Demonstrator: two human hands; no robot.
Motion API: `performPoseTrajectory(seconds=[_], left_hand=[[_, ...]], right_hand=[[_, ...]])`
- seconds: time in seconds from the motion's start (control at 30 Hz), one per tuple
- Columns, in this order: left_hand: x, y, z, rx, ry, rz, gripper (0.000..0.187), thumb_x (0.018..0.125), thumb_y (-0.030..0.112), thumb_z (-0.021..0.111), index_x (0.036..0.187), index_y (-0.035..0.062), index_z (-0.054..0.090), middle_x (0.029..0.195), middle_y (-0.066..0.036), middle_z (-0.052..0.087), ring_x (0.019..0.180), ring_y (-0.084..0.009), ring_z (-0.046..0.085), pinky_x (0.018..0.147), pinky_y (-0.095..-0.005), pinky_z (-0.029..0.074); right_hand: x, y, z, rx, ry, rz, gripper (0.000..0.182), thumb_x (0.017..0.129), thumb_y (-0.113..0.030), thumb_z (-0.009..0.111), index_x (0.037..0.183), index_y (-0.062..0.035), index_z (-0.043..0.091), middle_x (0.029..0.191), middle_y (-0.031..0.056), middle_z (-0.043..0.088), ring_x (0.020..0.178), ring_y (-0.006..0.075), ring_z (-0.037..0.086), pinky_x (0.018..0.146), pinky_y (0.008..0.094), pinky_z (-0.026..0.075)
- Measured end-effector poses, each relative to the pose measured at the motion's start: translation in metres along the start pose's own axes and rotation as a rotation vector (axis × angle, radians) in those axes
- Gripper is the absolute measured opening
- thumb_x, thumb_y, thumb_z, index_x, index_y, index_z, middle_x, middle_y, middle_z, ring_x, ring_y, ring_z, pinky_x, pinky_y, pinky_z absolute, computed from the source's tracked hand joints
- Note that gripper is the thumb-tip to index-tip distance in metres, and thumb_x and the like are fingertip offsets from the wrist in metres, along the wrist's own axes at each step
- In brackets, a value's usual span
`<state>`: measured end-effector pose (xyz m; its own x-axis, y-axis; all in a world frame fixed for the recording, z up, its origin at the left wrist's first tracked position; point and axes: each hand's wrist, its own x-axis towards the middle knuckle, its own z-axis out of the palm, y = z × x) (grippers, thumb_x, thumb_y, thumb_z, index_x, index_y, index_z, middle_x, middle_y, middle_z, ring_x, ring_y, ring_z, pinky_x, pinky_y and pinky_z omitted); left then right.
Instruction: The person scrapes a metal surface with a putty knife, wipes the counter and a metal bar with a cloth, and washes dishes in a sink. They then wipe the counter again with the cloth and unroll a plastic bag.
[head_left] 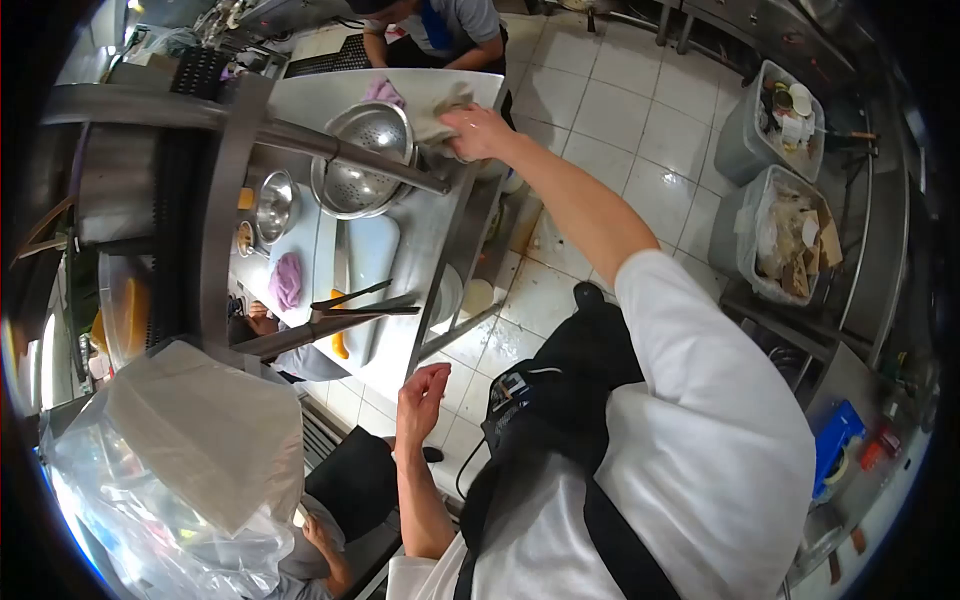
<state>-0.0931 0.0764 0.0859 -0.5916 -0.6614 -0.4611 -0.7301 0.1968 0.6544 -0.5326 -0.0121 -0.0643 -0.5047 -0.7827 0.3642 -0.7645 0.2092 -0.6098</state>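
My right hand (476,133) is wrapped round a greyish cloth (440,118) and presses it on the steel table (430,235) near its far right corner. Left of the cloth sits a metal colander (362,150), with a pink cloth (384,92) behind it. My left hand (424,392) hangs in the air beside the table's near edge, its fingers curled together with nothing visible in them. Between my hands a white cutting board (372,258) lies on the table, and on it a knife with a yellow handle (339,338).
Metal rails (330,148) cross over the table. A metal bowl (275,205) and another pink cloth (286,280) are at the left. One person (450,35) is beyond the table, another at the lower left. Two bins (785,240) stand at the right.
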Motion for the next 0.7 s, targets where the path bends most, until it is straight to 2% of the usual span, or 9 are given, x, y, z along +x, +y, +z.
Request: performPoseTrajectory(seconds=[0.1, 0.13, 0.23, 0.33, 0.37, 0.4, 0.5, 0.63, 0.7], left_hand=[[-0.005, -0.023, -0.001, -0.046, 0.002, 0.095, 0.023, 0.094, 0.016, 0.062, 0.11, -0.0001, 0.067, 0.093, -0.006, 0.069, 0.079, -0.0123, 0.06, 0.072, -0.0257, 0.048], [-0.014, -0.02, -0.009, -0.078, -0.032, -0.011, 0.024, 0.094, 0.013, 0.063, 0.114, -0.0006, 0.064, 0.103, -0.007, 0.068, 0.094, -0.0134, 0.062, 0.085, -0.0272, 0.049], [-0.037, -0.046, -0.023, -0.128, 0.027, -0.105, 0.023, 0.095, 0.011, 0.062, 0.114, -0.0015, 0.064, 0.103, -0.007, 0.068, 0.095, -0.0137, 0.062, 0.086, -0.0251, 0.047], [-0.042, -0.087, -0.027, -0.247, 0.008, -0.141, 0.024, 0.094, 0.014, 0.064, 0.113, -0.0012, 0.064, 0.102, -0.007, 0.068, 0.095, -0.0126, 0.062, 0.084, -0.0241, 0.047], [-0.036, -0.092, -0.027, -0.229, -0.016, -0.11, 0.024, 0.094, 0.014, 0.064, 0.113, -0.0012, 0.064, 0.101, -0.006, 0.068, 0.095, -0.0124, 0.062, 0.083, -0.0241, 0.047], [-0.028, -0.095, -0.026, -0.211, -0.042, -0.076, 0.024, 0.094, 0.014, 0.064, 0.112, -0.0013, 0.064, 0.101, -0.006, 0.068, 0.095, -0.0122, 0.062, 0.083, -0.0241, 0.047], [-0.004, -0.096, -0.022, -0.188, -0.117, 0.057, 0.028, 0.092, 0.011, 0.065, 0.117, 0.0004, 0.062, 0.099, -0.004, 0.066, 0.089, -0.0105, 0.058, 0.077, -0.0235, 0.046], [0.019, -0.08, 0.002, -0.204, -0.085, 0.231, 0.066, 0.082, 0.01, 0.073, 0.139, 0.0017, 0.041, 0.126, -0.015, 0.059, 0.116, -0.021, 0.056, 0.093, -0.0296, 0.047], [0.026, -0.073, 0.022, -0.126, -0.239, 0.36, 0.073, 0.078, 0.011, 0.075, 0.14, 0.0013, 0.036, 0.124, -0.016, 0.059, 0.11, -0.0197, 0.058, 0.088, -0.0292, 0.049]], right_hand=[[0.028, 0.002, -0.028, -0.144, -0.233, 0.241, 0.034, 0.077, -0.023, 0.063, 0.11, -0.0155, 0.06, 0.121, 0.0085, 0.061, 0.115, 0.0338, 0.052, 0.088, 0.0496, 0.047], [0.025, 0.011, -0.028, -0.122, -0.149, 0.278, 0.036, 0.077, -0.023, 0.063, 0.112, -0.0143, 0.059, 0.121, 0.0095, 0.06, 0.115, 0.0341, 0.052, 0.088, 0.0492, 0.047], [0.013, 0.016, -0.023, -0.078, 0.136, 0.35, 0.043, 0.076, -0.022, 0.064, 0.117, -0.0098, 0.057, 0.121, 0.013, 0.057, 0.112, 0.036, 0.051, 0.087, 0.0491, 0.047], [-0.061, -0.04, 0.02, -0.064, 0.415, 0.347, 0.047, 0.076, -0.018, 0.067, 0.118, -0.003, 0.052, 0.122, 0.0197, 0.052, 0.107, 0.042, 0.05, 0.087, 0.0518, 0.046], [-0.094, -0.07, 0.042, 0.095, 0.442, 0.344, 0.051, 0.078, -0.017, 0.066, 0.123, -0.0031, 0.049, 0.125, 0.0214, 0.048, 0.106, 0.0442, 0.051, 0.088, 0.0526, 0.046], [-0.131, -0.116, 0.033, 0.26, 0.196, 0.508, 0.055, 0.079, -0.018, 0.066, 0.128, -0.0025, 0.046, 0.131, 0.0217, 0.045, 0.112, 0.044, 0.05, 0.091, 0.0518, 0.046], [-0.22, -0.16, 0.084, 0.647, -0.072, 0.343, 0.052, 0.081, -0.02, 0.066, 0.127, -0.0004, 0.05, 0.123, 0.0255, 0.055, 0.113, 0.037, 0.057, 0.098, 0.0419, 0.045], [-0.271, -0.224, 0.014, 0.881, -0.134, 0.554, 0.045, 0.088, -0.023, 0.06, 0.126, -0.0007, 0.052, 0.113, 0.0219, 0.062, 0.106, 0.0315, 0.061, 0.092, 0.0379, 0.047], [-0.287, -0.249, -0.014, 0.97, -0.145, 0.655, 0.041, 0.095, -0.036, 0.052, 0.118, -0.0015, 0.059, 0.104, 0.0204, 0.066, 0.094, 0.0291, 0.065, 0.085, 0.0363, 0.05]])
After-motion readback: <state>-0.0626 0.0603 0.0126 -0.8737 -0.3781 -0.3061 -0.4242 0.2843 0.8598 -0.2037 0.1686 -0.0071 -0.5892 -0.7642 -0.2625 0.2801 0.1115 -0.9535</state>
